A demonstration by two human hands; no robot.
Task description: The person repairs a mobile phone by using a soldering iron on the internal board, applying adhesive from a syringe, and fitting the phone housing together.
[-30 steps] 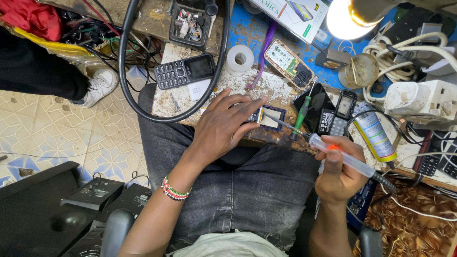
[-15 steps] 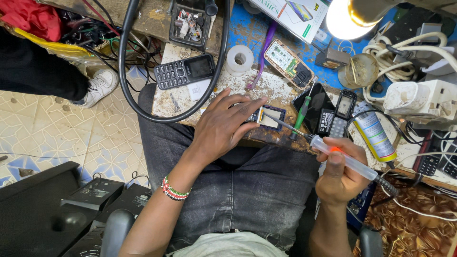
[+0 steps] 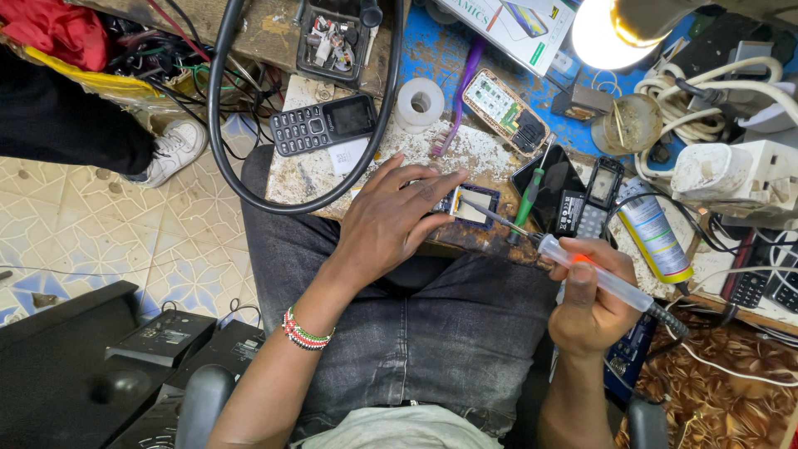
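Almost nothing has moved since the earlier frames: only the soldering iron [image 3: 611,283] has crept a touch nearer the small circuit board [image 3: 472,208], its tip now resting on the board's right part. I see that board lying at the near edge of the table [image 3: 316,179], just above the lap in dark jeans. My left hand [image 3: 391,224] lies flat over the board's left side, fingers [image 3: 432,185] spread and pressing it down. My right hand [image 3: 586,303] wraps the iron's clear barrel, fingers closed around it, thumb on the orange button.

As far as I can judge, the soldering is under way; the board is bare and no casing is on it, so reassembly looks undone.

Farther out, a keypad phone [image 3: 324,125] lies inside a loop of black cable [image 3: 218,108], with a tape roll [image 3: 418,105], an opened phone back [image 3: 504,111], a green screwdriver [image 3: 529,199] and a spray can [image 3: 657,237] around. A lit lamp [image 3: 603,33] glares above. Patterned floor tiles [image 3: 100,224] lie at left, beside someone's white shoe [image 3: 173,150].
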